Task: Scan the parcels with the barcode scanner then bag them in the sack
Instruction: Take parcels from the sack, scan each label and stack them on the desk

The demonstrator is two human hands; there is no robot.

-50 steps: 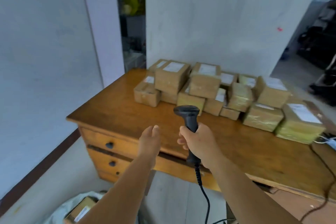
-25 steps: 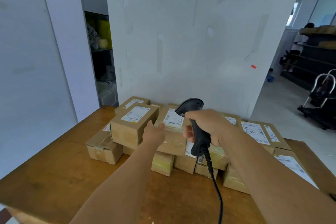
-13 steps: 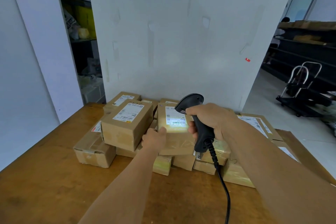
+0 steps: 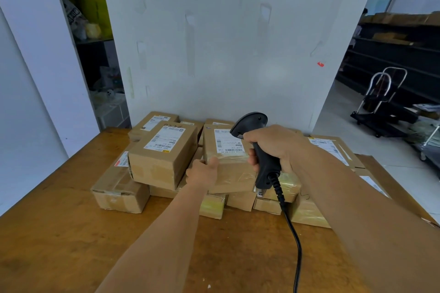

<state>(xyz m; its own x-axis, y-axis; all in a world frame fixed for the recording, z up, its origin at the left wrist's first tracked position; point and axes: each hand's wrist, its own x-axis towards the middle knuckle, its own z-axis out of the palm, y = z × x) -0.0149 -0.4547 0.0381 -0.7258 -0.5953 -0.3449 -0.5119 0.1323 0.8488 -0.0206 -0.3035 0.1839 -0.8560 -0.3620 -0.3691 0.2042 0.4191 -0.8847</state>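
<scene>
Several brown cardboard parcels with white labels are piled on a wooden table [image 4: 71,240] against a white wall. My left hand [image 4: 202,172] grips the near left corner of a middle parcel [image 4: 226,164] on top of the pile, tilted with its label up. My right hand [image 4: 273,145] is closed around the handle of a black corded barcode scanner [image 4: 258,150], whose head sits just above that parcel's label. Another labelled parcel [image 4: 162,152] lies to its left. The sack is out of view.
The scanner's black cable [image 4: 294,240] hangs down over the table's near side. More parcels [image 4: 333,150] extend right along the wall. A metal trolley [image 4: 378,102] and dark shelving [image 4: 400,50] stand on the floor at right; a shelf gap [image 4: 95,54] opens at left.
I have come from standing back at the table to close over the pile. My left hand closed on the middle parcel's corner, and the scanner came over its label, which was lit half a second ago.
</scene>
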